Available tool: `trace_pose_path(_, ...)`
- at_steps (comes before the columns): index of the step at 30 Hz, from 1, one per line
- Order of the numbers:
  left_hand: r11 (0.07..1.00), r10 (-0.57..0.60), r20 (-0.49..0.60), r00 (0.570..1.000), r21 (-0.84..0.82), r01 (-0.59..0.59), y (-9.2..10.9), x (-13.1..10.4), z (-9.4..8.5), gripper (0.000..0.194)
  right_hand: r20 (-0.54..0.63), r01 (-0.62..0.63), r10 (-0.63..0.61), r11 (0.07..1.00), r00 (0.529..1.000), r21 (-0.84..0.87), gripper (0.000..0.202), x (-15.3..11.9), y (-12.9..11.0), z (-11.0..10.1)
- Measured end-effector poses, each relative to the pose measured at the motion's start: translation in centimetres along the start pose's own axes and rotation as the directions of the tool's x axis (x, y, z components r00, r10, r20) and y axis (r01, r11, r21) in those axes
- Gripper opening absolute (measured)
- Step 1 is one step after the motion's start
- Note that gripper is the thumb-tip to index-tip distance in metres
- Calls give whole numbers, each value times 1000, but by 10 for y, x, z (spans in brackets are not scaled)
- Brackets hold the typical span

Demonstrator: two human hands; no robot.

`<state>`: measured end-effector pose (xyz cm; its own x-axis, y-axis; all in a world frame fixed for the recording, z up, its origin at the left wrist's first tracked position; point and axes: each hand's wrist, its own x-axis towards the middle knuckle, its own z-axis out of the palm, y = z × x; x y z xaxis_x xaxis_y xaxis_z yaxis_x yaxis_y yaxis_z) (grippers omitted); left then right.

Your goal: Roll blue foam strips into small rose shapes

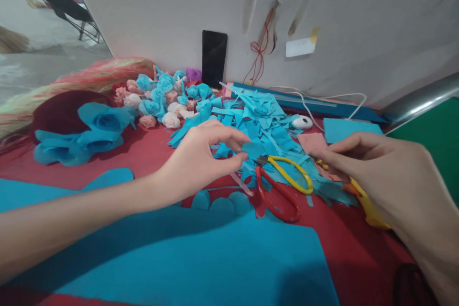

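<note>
The left hand (201,158) pinches a small round blue foam petal (253,149) between thumb and fingertips. Just right of that pinch lie red-and-yellow scissors (281,184) on blue foam scraps (261,119). The right hand (387,172) grips a yellow tool (371,208), mostly hidden.

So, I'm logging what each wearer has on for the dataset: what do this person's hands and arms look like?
Both are bare. The left hand and its forearm show no sleeve, glove, ring, watch or band right to the picture's edge. The right hand is bare too, with no ring or glove, and no sleeve on the wrist and forearm that show. The fingernails look short and unpainted.
</note>
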<state>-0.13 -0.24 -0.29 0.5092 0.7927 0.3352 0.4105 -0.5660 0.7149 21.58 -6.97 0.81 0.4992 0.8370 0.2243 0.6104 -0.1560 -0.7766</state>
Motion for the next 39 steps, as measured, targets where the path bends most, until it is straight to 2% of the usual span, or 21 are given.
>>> trace_pose_path(3, 998, 65, 1, 998, 18, -65, -1, -1, 3, 12, -8, 78, -79, 989, 997, -125, 28, 3, 5, 1)
trace_pose_path(6, 998, 61, 14, 998, 14, -61, -2, -1, 4, 13, 101, 140, -122, 969, 987, -202, 27, 6, 9, 3)
trace_pose_path(8, 999, 50, 23, 998, 12, -50, -2, -1, 5, 13, 204, 188, -147, 962, 968, -200, 26, 8, 13, 5)
trace_pose_path(10, 999, 40, 29, 999, 12, -40, -2, -1, 5, 13, 293, 243, -185, 954, 938, -176, 34, 10, 17, 8)
trace_pose_path(12, 999, 38, 34, 999, 11, -39, -1, -1, 5, 14, 336, 282, -215, 945, 917, -167, 47, 12, 21, 10)
trace_pose_path(14, 999, 36, 39, 999, 9, -37, -1, -1, 5, 14, 343, 287, -217, 943, 914, -167, 48, 13, 22, 11)
trace_pose_path(18, 1000, 31, 60, 998, -4, -31, -2, -2, 5, 14, 356, 227, -190, 972, 915, -64, 34, 11, 16, 11)
trace_pose_path(23, 999, 33, 64, 997, -24, -32, -2, -4, 6, 13, 384, 48, -110, 985, 917, 168, 19, 6, 7, 6)
trace_pose_path(28, 1000, 26, 59, 998, -16, -25, 1, -5, 6, 12, 263, -96, 26, 961, 964, 259, 19, 4, 4, 5)
trace_pose_path(32, 999, 38, 58, 998, -17, -37, 0, -4, 6, 11, 204, -161, 107, 949, 973, 271, 20, 2, 3, 8)
trace_pose_path(35, 999, 36, 62, 997, -16, -35, 0, -4, 5, 10, 231, -193, 127, 936, 965, 295, 20, 3, 3, 9)
trace_pose_path(39, 999, 32, 62, 998, -13, -31, 0, -5, 5, 10, 335, -250, 133, 908, 933, 336, 21, 7, 4, 9)
